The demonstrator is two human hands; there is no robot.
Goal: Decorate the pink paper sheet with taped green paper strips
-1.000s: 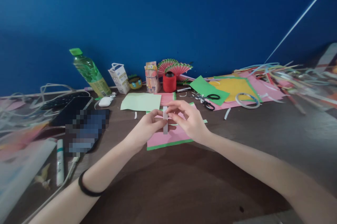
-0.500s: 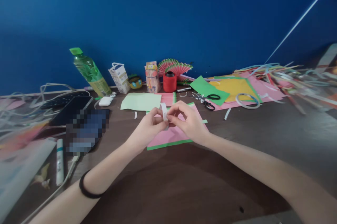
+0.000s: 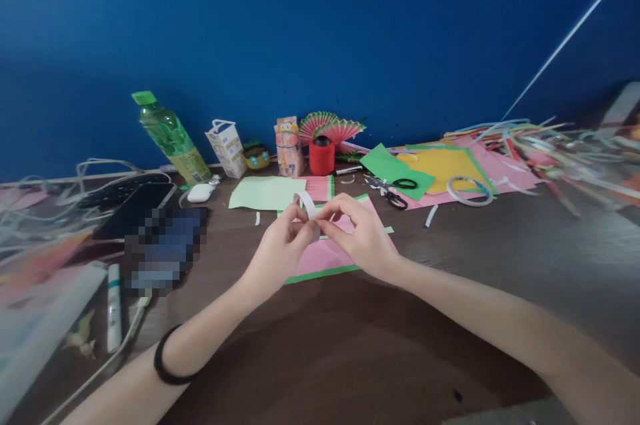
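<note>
A narrow white roll of tape (image 3: pixel 309 204) is held up at the middle, over a pink paper sheet with green edges (image 3: pixel 325 266). My left hand (image 3: pixel 286 238) is closed around the roll's lower left part, thumb in front. From the other side my right hand (image 3: pixel 354 228) pinches at the roll's edge with thumb and index finger. Whether a loose tape end lies between those fingertips is too small to make out. A thin pale green strip (image 3: pixel 389 230) lies across the pink sheet. Behind the left hand rests a pale green paper sheet (image 3: pixel 265 192).
Black-handled scissors (image 3: pixel 397 198) lie beside green paper (image 3: pixel 395 172) and yellow paper (image 3: pixel 445 168). Along the wall stand a green bottle (image 3: pixel 173 138), a carton (image 3: pixel 227 148), a red thread spool (image 3: pixel 321 157) and folded paper fans (image 3: pixel 340 132). A phone (image 3: pixel 170 248) and marker (image 3: pixel 114 308) are left.
The roll of tape has turned in the fingers, its ring now tilted to the left and showing more of its opening. My left wrist has shifted slightly right.
</note>
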